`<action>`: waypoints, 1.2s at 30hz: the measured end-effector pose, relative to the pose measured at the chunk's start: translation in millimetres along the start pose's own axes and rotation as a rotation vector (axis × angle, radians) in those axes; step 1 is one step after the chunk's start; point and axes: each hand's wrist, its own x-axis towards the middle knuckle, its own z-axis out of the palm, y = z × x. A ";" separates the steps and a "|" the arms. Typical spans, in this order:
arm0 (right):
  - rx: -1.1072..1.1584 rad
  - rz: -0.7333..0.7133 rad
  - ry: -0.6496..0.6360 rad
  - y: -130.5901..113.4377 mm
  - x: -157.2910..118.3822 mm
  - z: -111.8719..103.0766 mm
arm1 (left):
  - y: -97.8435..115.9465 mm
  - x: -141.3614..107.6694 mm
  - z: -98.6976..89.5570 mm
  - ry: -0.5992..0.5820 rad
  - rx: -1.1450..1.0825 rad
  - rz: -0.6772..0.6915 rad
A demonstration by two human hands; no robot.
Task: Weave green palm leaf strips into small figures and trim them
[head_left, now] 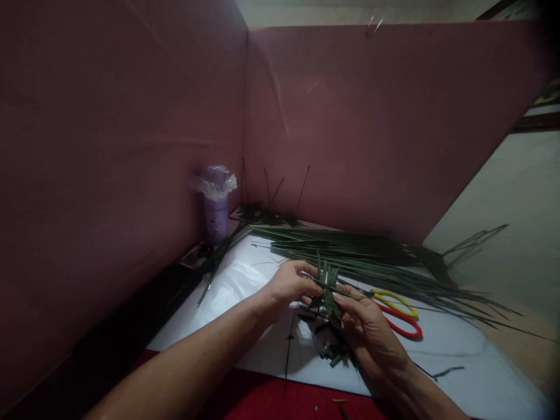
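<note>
Lying nearest on the white surface (pixel 262 361) are cut green scraps (pixel 333 354); above them, the left hand's (pixel 289 286) and right hand's (pixel 370 321) fingers pinch a green leaf piece (pixel 329 300). Scissors (pixel 385 292) lie right, long leaves (pixel 350 251) beyond, a purple container (pixel 216 217) far left.

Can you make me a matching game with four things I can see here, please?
Things:
1. scissors
2. container
3. leaf piece
4. sheet

Clues:
A. white, under the scissors
B. held by the left hand and right hand
C. partly red, partly yellow
D. purple

Pairs: 1-C, 2-D, 3-B, 4-A
</note>
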 end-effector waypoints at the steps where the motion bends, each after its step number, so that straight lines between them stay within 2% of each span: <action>1: 0.001 -0.001 0.003 0.0 0.0 -0.2 | -0.4 0.4 -0.3 0.001 0.005 0.004; 15: 0.001 -0.017 0.051 -0.8 -0.6 1.5 | -3.3 3.3 -3.4 -0.026 -0.006 0.089; 24: -0.016 -0.007 0.039 -2.4 -3.4 4.3 | -2.8 3.7 -3.6 -0.027 0.058 0.115; 28: -0.005 -0.014 -0.002 -2.1 -4.0 4.1 | -3.2 4.3 -4.3 -0.033 0.064 0.114; 36: -0.024 -0.020 0.020 1.5 -1.4 1.5 | -1.3 2.1 -0.1 -0.022 0.073 0.089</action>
